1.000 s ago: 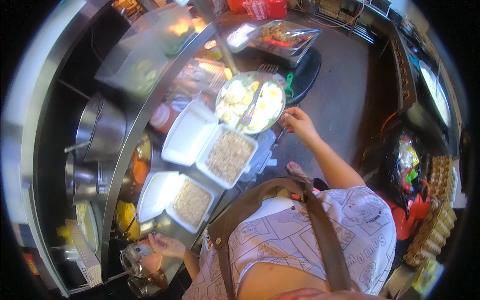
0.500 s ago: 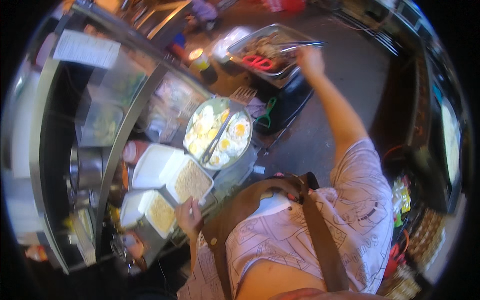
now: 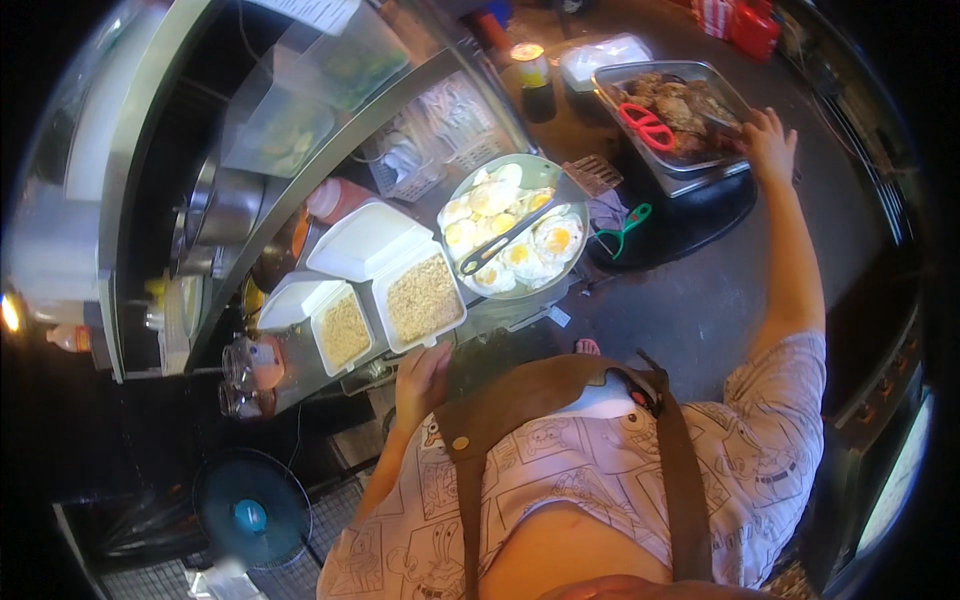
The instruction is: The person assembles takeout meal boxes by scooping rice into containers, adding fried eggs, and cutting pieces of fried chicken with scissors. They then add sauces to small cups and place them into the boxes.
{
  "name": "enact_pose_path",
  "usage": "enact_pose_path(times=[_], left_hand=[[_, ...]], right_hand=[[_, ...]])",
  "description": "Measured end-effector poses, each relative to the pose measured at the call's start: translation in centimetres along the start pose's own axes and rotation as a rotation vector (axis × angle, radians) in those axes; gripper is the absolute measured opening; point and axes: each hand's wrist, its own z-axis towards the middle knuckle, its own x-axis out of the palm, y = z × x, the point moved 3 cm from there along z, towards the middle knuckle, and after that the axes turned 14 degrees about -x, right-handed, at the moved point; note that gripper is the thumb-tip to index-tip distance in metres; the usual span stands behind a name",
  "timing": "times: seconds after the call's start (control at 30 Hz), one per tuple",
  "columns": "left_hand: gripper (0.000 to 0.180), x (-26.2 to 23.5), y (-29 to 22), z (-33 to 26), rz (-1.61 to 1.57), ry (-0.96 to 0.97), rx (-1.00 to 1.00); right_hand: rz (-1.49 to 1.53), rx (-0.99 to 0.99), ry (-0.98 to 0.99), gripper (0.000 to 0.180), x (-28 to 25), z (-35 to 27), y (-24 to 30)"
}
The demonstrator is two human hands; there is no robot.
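R hand: right hand (image 3: 770, 135), arm stretched to upper right of frame, fingers on rim of metal tray (image 3: 705, 168); grip can't tell.
L hand: left hand (image 3: 420, 378) low centre, fingers curled at edge of foam box (image 3: 423, 298); holding or just touching, can't tell.
Tray: cooked meat, red scissors (image 3: 648, 125) on top.
Box: white, lid open, filled w/ rice.
Nearby: plate of fried eggs (image 3: 515, 240), centre, tongs across it.

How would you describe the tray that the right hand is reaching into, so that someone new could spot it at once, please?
Start from the round plate of fried eggs on the counter and look past it, toward the far right. There sits a rectangular metal tray of browned meat, with the right hand at its near corner. Unlike the white foam boxes of rice, it is shiny metal and has red-handled scissors lying in it.
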Motion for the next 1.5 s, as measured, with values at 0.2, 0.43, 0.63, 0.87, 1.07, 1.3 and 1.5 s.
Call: enact_pose_path(times=[0.2, 0.43, 0.63, 0.87, 1.07, 1.3, 1.5], left_hand=[[0.018, 0.3, -3.8, 4.9, -0.246, 0.072, -0.07], [0.053, 4.2, -11.5, 12.4, -0.484, 0.145, 0.107], [0.065, 2.6, -7.7, 9.5, -0.563, 0.19, -0.089], [0.052, -2.8, -4.0, 7.2, -0.639, -0.037, -0.128], [0.043, -19.1, 4.8, 0.3, -0.01, -0.631, -0.201], [0.036, -39.1, 22.3, -0.4, 0.783, -0.944, -0.389], [0.03, -44.4, 34.4, 7.1, 1.204, -0.705, -0.242]], right_hand=[[0.351, -0.288, -0.719, 0.012, -9.8, -2.0, 4.6], [1.946, -0.209, -0.3, 0.002, -16.5, -6.9, 24.9], [2.355, -0.183, -0.139, 0.005, -16.5, -8.8, 34.1], [2.254, -0.349, -0.046, 0.023, -21.6, -9.9, 37.5], [2.041, -0.339, -0.154, 0.044, -22.6, -11.5, 35.6], [1.976, 0.308, -0.337, 0.033, -16.6, -15.6, 36.9], [1.936, 0.169, -0.329, 0.03, -22.6, -15.8, 44.7]])
